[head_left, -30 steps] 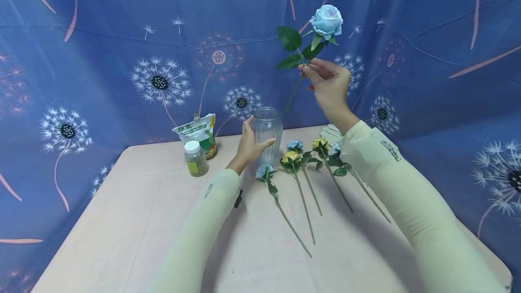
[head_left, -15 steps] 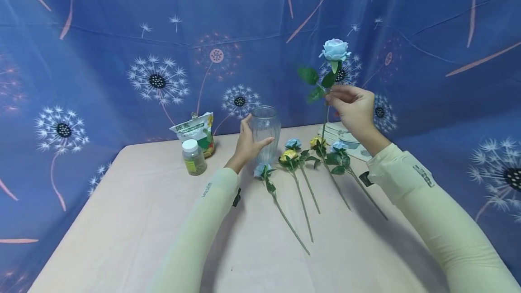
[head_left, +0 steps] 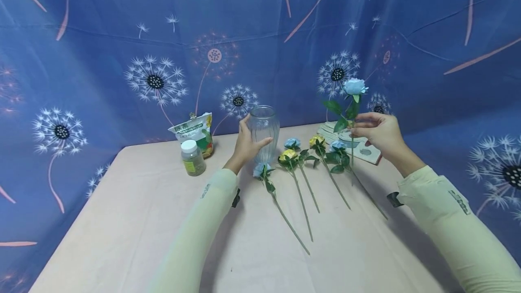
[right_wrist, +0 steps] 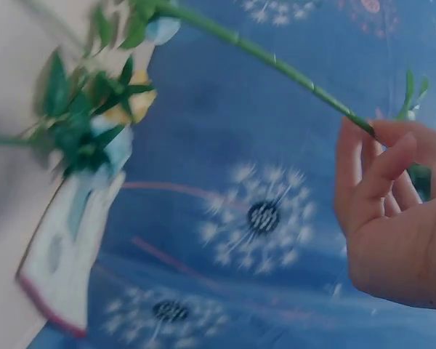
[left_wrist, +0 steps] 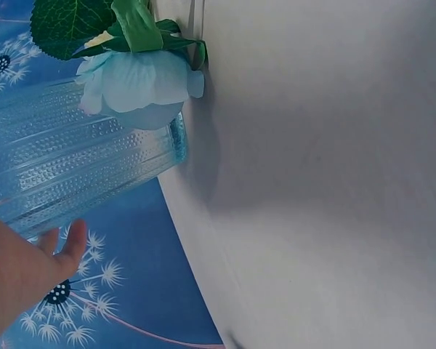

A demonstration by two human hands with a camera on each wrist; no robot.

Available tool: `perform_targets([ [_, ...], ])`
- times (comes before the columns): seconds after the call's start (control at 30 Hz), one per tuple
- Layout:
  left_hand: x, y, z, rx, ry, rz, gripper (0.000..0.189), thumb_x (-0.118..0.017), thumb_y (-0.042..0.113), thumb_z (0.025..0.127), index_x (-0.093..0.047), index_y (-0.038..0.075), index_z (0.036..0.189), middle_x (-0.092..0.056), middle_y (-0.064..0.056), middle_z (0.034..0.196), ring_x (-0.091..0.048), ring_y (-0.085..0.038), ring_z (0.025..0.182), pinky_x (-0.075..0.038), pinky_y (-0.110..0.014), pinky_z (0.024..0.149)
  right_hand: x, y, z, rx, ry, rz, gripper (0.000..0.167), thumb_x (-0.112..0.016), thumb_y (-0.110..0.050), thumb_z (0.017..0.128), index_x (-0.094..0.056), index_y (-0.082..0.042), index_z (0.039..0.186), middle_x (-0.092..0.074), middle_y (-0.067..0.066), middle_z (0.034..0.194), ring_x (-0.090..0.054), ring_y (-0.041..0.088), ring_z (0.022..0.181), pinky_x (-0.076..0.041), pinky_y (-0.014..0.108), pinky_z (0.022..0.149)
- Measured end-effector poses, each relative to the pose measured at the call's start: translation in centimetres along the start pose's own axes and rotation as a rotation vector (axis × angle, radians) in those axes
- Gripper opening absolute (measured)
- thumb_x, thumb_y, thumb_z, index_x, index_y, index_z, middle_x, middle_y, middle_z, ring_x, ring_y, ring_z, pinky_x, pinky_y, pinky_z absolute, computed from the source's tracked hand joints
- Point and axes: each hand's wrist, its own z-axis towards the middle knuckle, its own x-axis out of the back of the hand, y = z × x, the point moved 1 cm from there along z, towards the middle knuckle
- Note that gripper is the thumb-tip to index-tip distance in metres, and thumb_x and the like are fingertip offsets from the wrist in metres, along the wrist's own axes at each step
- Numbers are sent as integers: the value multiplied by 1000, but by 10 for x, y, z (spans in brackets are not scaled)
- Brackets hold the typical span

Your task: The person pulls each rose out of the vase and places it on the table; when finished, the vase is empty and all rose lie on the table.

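Observation:
My left hand (head_left: 246, 146) holds an upright ribbed clear glass vase (head_left: 267, 125) from its left side, thumb across the front. In the left wrist view, the vase (left_wrist: 80, 160) shows a dimpled surface. My right hand (head_left: 382, 135) pinches the green stem of a light blue rose (head_left: 355, 86), bloom upward, above the table's right side. The right wrist view shows the stem (right_wrist: 276, 64) between thumb and fingers. Several roses lie on the table, among them a blue rose (head_left: 262, 170) before the vase, a yellow rose (head_left: 288, 154) and a blue rose (head_left: 337, 145) farther right.
Left of the vase stand a jar with a white lid (head_left: 193, 159) and a clipped printed bag (head_left: 197, 131). A flat pale printed item with a red edge (head_left: 368, 152) lies at the back right. A blue dandelion-print curtain (head_left: 101, 80) hangs behind the table (head_left: 134, 220).
My right hand has moved right and down with the blue rose, from high beside the vase to low over the right-hand roses. My left hand stays on the vase.

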Motion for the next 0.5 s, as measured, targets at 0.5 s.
perform_targets([
  [0.5,-4,3,-1,6,-2,-18,111,-80,47,81,-7,16,157,-18,-18,161,-33,-39,142,-35,-53,112,72,72,-28,-422,-292,-131,50,-70,-22,93,-49,1,133,-74,-10,88,-73,10,81,-39,23,41],
])
